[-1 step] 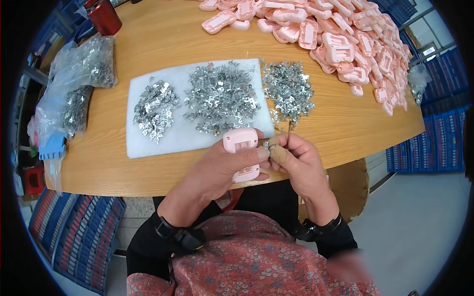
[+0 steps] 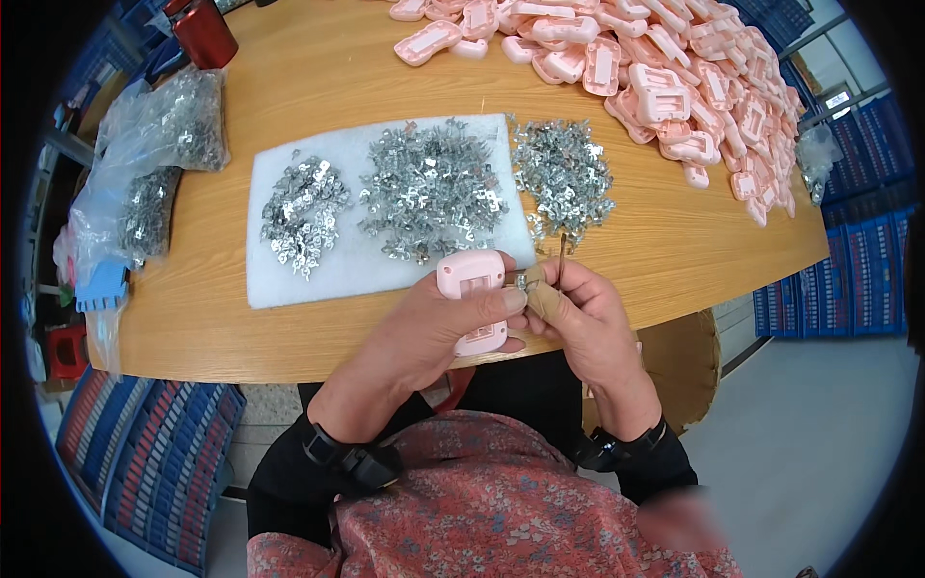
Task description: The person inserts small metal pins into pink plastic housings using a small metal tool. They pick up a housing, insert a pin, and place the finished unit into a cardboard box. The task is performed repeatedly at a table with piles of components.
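My left hand [image 2: 424, 313] is closed round a pink plastic casing [image 2: 470, 275] with rectangular openings, held upright above the table's front edge. My right hand [image 2: 588, 313] meets it from the right, its thumb and forefinger pinched, with tan coverings on the fingertips. A small shiny metal contact piece [image 2: 522, 281] shows between my left thumb tip and the right fingertips. Out of the right hand a thin, dark metal tool [image 2: 563, 252] points up; its lower part is hidden in the fingers. Just beyond, loose metal contact pieces [image 2: 434, 188] lie heaped on a white foam sheet [image 2: 275, 289].
Another heap of metal pieces [image 2: 564, 178] lies right of the sheet. A large pile of pink casings [image 2: 665, 96] covers the back right. At the left are clear bags of metal pieces [image 2: 188, 120], a blue plastic piece [image 2: 103, 289] and a red canister [image 2: 202, 34].
The thin tool in my right hand has tilted very slightly. Both hands otherwise hold the same place.
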The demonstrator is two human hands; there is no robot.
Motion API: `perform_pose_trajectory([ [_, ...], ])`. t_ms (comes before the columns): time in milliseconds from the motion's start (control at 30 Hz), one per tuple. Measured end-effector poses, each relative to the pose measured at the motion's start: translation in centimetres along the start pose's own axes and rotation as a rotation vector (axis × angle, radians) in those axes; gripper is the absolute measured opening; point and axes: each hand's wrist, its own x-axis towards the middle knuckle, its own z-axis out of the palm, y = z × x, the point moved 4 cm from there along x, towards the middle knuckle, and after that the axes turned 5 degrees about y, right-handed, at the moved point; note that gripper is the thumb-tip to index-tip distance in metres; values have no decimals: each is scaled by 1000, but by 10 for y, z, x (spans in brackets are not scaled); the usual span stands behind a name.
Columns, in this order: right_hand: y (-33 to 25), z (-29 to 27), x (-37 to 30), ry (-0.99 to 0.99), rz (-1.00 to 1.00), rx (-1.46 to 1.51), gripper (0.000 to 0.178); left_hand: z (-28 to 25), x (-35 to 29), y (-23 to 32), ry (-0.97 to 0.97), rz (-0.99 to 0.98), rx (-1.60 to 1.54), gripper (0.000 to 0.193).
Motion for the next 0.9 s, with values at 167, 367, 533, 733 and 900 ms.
perform_pose_trajectory([
  [167, -13, 7, -1, 27, -271, -304, 9, 2, -4, 0, -24, 17, 104, 49],
  [367, -25, 20, 3, 42, -702, -878, 21, 2, -5, -3, 26, -101, 8, 79],
  [533, -28, 29, 1, 50, -779, -1108, 20, 1, -4, -8, 85, -115, 27, 70],
  [733, -30, 38, -4, 110, -734, -1261, 21, -1, 1, -14, 77, -127, 18, 66],
  [900, -28, 21, 2, 139, -533, -944, 21, -4, -1, -11, 29, -136, 27, 68],
])
